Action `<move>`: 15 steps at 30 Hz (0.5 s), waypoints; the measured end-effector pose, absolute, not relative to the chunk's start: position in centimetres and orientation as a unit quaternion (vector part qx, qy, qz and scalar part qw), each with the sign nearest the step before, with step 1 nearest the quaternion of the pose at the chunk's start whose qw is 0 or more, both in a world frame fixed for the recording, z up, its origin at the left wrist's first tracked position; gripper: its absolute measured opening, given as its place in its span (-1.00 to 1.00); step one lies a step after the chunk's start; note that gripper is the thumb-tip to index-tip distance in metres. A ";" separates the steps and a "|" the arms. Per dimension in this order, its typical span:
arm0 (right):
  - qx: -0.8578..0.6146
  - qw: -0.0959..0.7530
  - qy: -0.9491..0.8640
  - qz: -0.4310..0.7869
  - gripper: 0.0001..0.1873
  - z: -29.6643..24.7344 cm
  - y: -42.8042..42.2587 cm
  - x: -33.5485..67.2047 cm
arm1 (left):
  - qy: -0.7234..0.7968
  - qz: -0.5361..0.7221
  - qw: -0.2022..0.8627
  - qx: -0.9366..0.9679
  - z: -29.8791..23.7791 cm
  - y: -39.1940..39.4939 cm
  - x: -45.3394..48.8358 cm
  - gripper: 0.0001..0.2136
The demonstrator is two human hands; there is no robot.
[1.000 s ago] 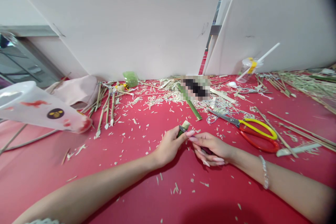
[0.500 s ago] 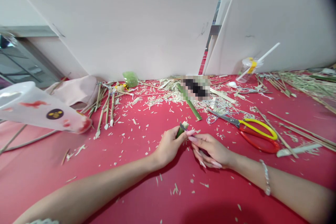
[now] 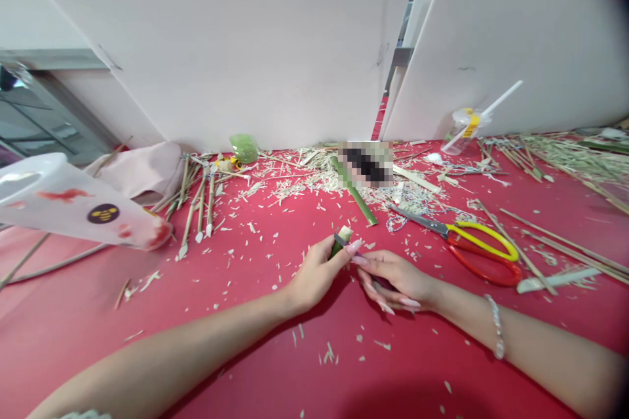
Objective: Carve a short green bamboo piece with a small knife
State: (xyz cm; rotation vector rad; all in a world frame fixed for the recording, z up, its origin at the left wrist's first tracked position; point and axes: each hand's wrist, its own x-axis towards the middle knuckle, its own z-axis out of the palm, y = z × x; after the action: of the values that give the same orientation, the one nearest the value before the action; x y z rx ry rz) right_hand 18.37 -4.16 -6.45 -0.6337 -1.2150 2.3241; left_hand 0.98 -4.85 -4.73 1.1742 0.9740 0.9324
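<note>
My left hand (image 3: 317, 273) is closed around a short green bamboo piece (image 3: 341, 240), whose pale cut end points up and away. Right beside it, my right hand (image 3: 393, 279) grips a small knife; its thin dark blade (image 3: 339, 237) lies across the top of the bamboo piece. Both hands rest low over the red table (image 3: 206, 327) near its middle. The knife's handle is hidden inside the right fingers.
Yellow-and-red scissors (image 3: 472, 247) lie to the right. A longer green bamboo strip (image 3: 354, 194) and pale shavings lie behind the hands. Sharpened sticks (image 3: 199, 203) lie at the left, a white printed bag (image 3: 73, 203) at far left, a plastic cup with straw (image 3: 464, 123) and white boards behind.
The blade has shifted slightly along the tip of the bamboo piece and the right fingers have moved a little. The left hand stays put.
</note>
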 end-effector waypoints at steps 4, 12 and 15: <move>-0.229 0.235 -0.434 0.839 -0.50 -6.4 -4.2 18.2 | 0.413 0.414 0.638 0.500 -4.7 -5.0 1.0 -0.65; -0.273 0.245 -0.432 0.824 -0.49 -6.4 -4.4 18.1 | 0.417 0.411 0.642 0.495 -4.8 -5.0 0.8 -0.69; -0.280 0.251 -0.435 0.818 -0.49 -6.3 -4.5 18.1 | 0.411 0.412 0.650 0.488 -4.8 -5.0 0.9 -0.70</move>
State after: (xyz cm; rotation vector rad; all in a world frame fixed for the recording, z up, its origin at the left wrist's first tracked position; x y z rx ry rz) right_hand 18.10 -4.46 -6.29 -0.7625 -1.1846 2.2261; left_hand 0.86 -5.05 -4.78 1.1090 0.9340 0.9350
